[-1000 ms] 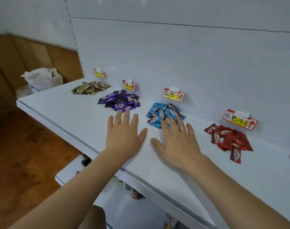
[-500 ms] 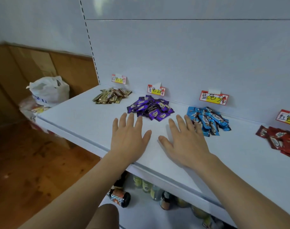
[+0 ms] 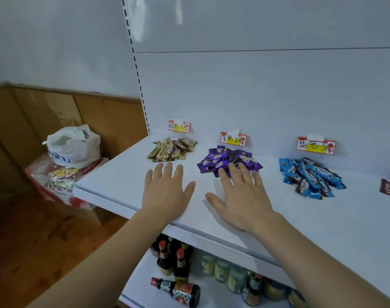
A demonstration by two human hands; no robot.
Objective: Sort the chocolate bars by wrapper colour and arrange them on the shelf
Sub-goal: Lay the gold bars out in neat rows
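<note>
Both hands, left (image 3: 166,192) and right (image 3: 240,201), are laid flat and empty near the shelf's (image 3: 122,174) front edge, with gold (image 3: 172,149), purple (image 3: 228,161) and blue (image 3: 311,176) chocolate bars piled along its back edge.

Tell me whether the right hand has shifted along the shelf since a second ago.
Yes. The right hand went left: its fingertips were at the blue pile, now at the purple pile.

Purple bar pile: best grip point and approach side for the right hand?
Probably the near edge of the purple bars, from the front. The right hand lies flat, its fingertips at that edge. The bars lie flat and overlapping, so pinch one loose wrapper end sticking out toward the shelf front; the back wall blocks the far side.
</note>
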